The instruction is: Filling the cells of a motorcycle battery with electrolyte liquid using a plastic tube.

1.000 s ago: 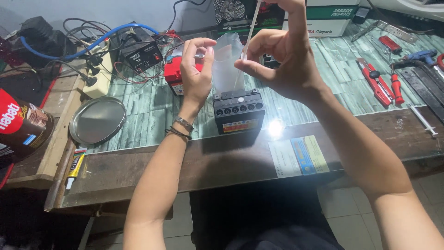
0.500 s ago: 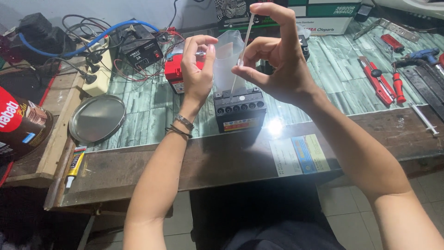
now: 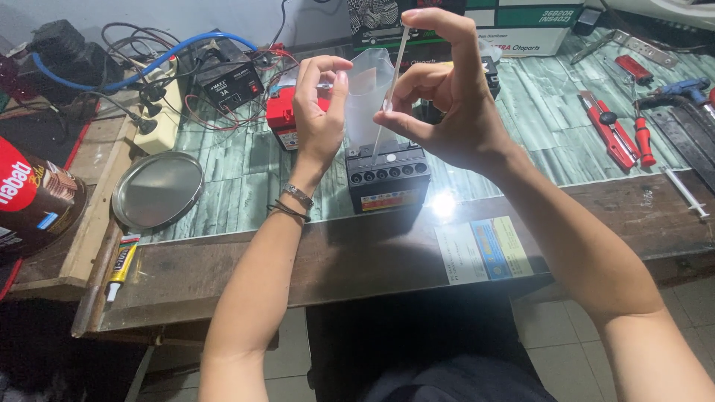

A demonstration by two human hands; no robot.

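Thin tube [image 3: 391, 89], seemingly near-upright, tip down.

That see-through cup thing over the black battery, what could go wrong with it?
The translucent container is pinched only by fingertips of the left hand and right hand above the black battery; it might slip and tip. The thin white stick in the right hand could miss the battery's small top holes. Bare skin is close if anything drips.
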